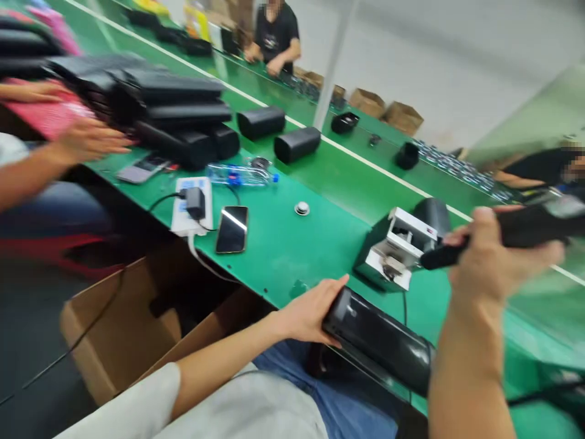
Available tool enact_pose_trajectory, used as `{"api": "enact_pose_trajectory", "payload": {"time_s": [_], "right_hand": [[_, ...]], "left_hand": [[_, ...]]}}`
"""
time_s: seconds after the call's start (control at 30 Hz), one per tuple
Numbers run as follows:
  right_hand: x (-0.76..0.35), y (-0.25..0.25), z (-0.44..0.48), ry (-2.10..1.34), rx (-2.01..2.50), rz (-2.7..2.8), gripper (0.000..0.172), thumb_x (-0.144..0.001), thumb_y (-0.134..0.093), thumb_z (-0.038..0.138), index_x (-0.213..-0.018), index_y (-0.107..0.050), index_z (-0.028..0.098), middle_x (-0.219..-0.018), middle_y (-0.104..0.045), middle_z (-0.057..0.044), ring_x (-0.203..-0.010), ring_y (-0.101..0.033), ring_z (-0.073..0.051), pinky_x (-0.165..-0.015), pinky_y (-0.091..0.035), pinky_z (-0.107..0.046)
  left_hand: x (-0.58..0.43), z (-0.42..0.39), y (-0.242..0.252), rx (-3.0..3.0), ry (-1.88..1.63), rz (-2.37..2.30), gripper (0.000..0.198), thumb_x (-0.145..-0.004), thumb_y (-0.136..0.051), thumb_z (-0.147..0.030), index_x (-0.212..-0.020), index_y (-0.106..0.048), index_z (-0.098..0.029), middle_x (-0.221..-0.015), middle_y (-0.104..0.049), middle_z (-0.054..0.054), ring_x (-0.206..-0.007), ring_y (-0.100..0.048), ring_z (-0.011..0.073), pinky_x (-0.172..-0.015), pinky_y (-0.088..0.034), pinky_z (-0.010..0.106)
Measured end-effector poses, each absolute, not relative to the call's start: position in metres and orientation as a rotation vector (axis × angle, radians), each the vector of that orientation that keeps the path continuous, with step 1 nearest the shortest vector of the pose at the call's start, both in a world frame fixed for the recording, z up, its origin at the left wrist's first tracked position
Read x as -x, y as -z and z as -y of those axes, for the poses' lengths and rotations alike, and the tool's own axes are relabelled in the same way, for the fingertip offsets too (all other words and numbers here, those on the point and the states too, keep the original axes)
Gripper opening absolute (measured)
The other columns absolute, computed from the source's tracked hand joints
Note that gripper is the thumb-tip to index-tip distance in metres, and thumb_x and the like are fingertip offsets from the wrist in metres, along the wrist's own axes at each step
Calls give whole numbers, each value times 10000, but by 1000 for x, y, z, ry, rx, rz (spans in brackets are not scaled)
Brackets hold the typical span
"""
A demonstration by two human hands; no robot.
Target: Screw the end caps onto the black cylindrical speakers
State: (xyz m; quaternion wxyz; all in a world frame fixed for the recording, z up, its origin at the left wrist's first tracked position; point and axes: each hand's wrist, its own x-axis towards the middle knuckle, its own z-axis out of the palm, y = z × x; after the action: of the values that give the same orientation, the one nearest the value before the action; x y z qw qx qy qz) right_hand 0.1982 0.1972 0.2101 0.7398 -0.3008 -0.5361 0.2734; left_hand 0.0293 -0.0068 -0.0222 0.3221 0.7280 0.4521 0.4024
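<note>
My left hand [315,311] is closed round the near end of a glossy black cylindrical housing [384,341], thumb on top and fingers below. The housing lies tilted over the table's front edge, its far end partly hidden behind my right forearm. Raised at the right, my right hand [489,256] grips a long black tool [539,222] that looks like an electric screwdriver; it is blurred. The tool's narrower end points left, close to a small box-shaped machine [397,250] with a white metal front, which looks like a screw feeder.
On the green table [283,256] lie a phone [232,229], a white power strip [192,207], a plastic bottle [240,175] and a small round part [301,208]. Black housings [183,110] are piled left, beside a co-worker's hands [89,140]. A cardboard box [119,329] stands below.
</note>
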Motion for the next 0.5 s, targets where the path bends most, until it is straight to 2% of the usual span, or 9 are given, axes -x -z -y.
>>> {"api": "enact_pose_trajectory", "payload": {"time_s": [0.07,0.17,0.33,0.5], "right_hand": [[-203,-206,-195,-536,649,1209,327,-659,-873,299,-863,-622,250,-546,-523,91,-354,-487,-159,-325,-395,-260],[-200,-212,-187,-512,618,1247,196,-685,-762,273,-827,-631,242,-520,-510,87,-363,-503,-160,-341,-412,-272],[-205,-230,-174,-505,499,1297,146,-723,-737,241,-793,-611,257,-547,-490,97,-371,-494,-143,-347,-392,-287],[-202,-223,-177,-504,504,1334,119,-752,-735,208,-776,-623,239,-534,-502,83,-378,-515,-158,-352,-399,-289]], "left_hand": [[-26,10,19,-1896,-1034,-1197,1601,-773,-1109,-520,-1892,6,-262,-1756,-463,264,-1646,-490,473,-1372,-452,678],[-27,14,13,-1893,-1003,-1220,1626,-760,-1127,-458,-1890,31,-297,-1745,-474,242,-1635,-499,472,-1355,-476,679],[-28,14,9,-1907,-990,-1234,1636,-777,-1122,-427,-1882,80,-320,-1734,-478,228,-1638,-491,466,-1355,-476,684],[-27,15,7,-1912,-966,-1238,1669,-758,-1136,-389,-1878,100,-340,-1745,-465,233,-1638,-485,472,-1349,-481,695]]}}
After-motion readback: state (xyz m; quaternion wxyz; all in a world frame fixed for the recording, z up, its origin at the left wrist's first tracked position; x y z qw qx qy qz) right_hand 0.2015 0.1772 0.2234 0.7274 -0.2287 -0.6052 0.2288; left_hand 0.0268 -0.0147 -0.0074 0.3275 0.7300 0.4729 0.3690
